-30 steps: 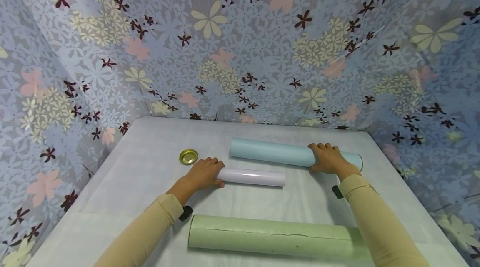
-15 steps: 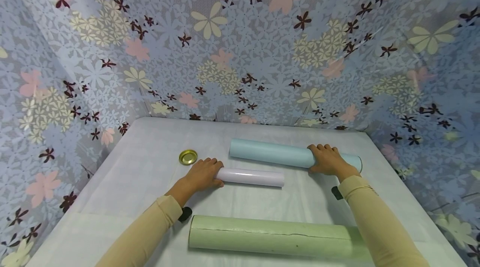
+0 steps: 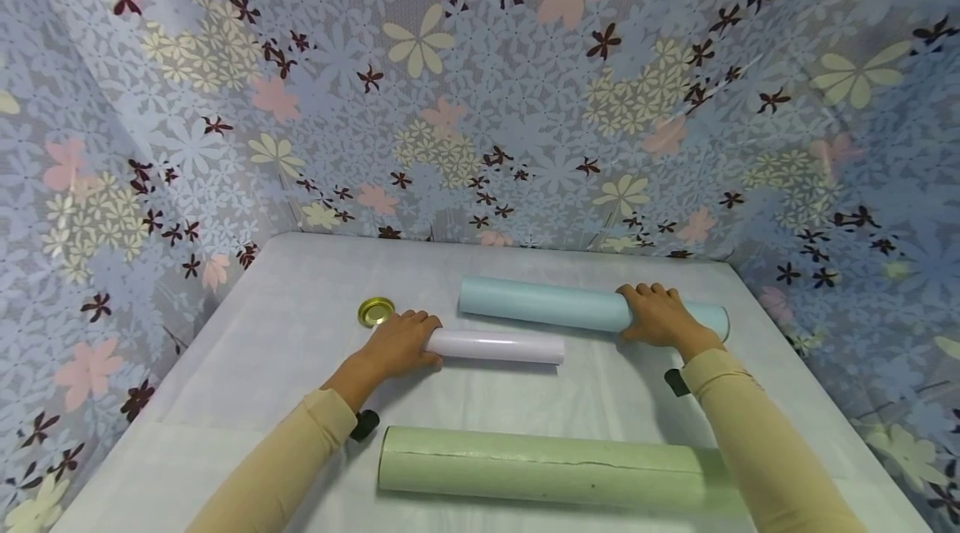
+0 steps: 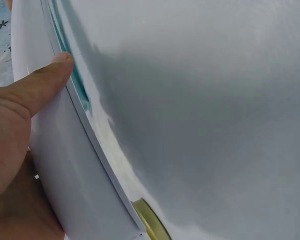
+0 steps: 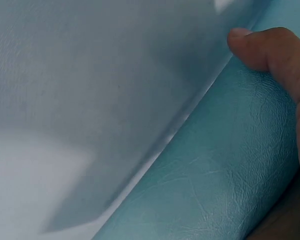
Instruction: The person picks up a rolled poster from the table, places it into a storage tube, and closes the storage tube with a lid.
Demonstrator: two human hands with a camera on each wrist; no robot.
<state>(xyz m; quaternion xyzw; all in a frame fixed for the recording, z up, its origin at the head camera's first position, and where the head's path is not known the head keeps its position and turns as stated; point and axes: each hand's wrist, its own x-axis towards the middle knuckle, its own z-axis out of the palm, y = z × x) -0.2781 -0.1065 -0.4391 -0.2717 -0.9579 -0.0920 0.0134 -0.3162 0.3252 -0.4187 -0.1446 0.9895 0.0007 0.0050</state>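
left hand [image 3: 401, 344] gripping white tube [image 3: 498, 346] | right hand [image 3: 656, 315] gripping blue tube [image 3: 540, 302] | green tube [image 3: 555, 468], gold lid [image 3: 376, 311] not picked up, so kinda partway imo

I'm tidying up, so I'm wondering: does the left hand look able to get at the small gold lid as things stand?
Probably yes, after letting go: the left hand has its grip on the white roll, but the gold lid lies close by, with nothing on top of it.

Long beige sleeves [image 3: 279, 460], black wrist cameras [image 3: 364, 425]
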